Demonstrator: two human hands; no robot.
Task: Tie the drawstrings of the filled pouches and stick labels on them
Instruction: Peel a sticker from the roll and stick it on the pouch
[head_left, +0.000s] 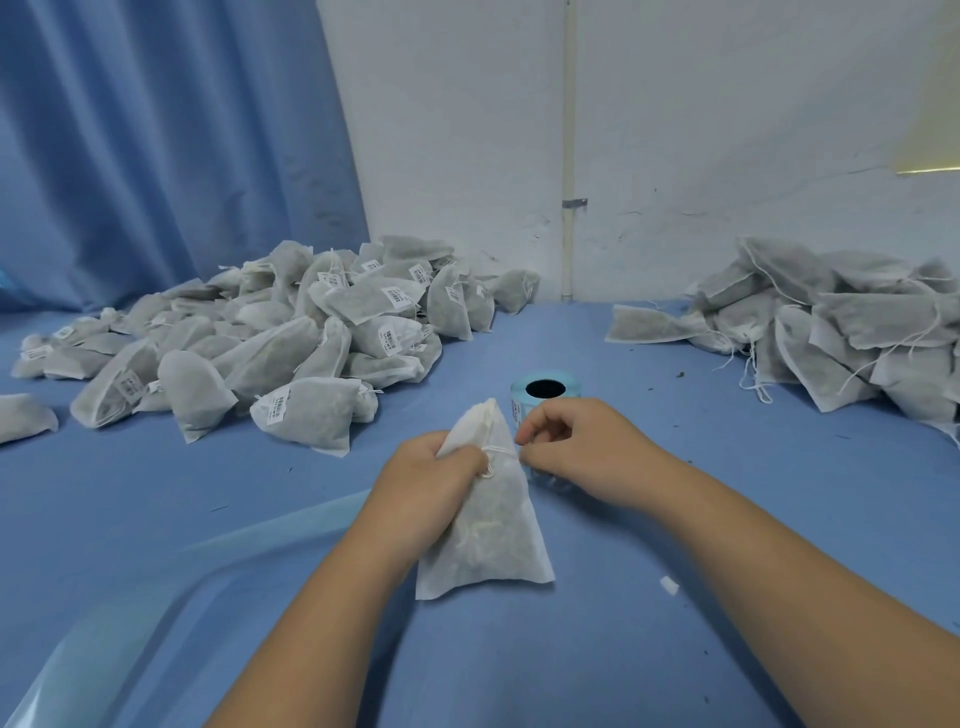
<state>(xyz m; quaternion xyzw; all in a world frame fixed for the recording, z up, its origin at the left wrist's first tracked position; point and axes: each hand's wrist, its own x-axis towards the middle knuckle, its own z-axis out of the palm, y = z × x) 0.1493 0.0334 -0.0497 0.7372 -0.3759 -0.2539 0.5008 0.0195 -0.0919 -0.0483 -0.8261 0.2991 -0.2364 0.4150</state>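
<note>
- While the left hand (431, 483) is clutching the gathered neck of a filled pouch (488, 525), fingers curled round the fabric, the pouch is standing nearly upright over the near middle of the table (208, 493).
- Its wide bottom edge is pointing toward the camera; whether that edge is touching the table I cannot tell.
- The right hand (576, 441) is pinching the string (501, 450) just right of the neck, its grip pressed together on the string, thumb against forefinger.
- A white loop of string is showing at the neck, between the two hands.
- A label roll (543, 392), blue-rimmed with a dark core, is sitting just beyond the hands, its near part hidden behind the right hand.
- The left pile (291, 332) of pouches, many bearing white barcode labels, is lying at far left.
- The right pile (831, 322) of pouches is lying at far right, loose strings trailing from it.
- A pale translucent strip (156, 571) is curving across the near left of the table.
- A small white scrap (669, 584) is lying beside the right forearm.
- A blue curtain (156, 145) is hanging at far left, beside a white wall (727, 130).
</note>
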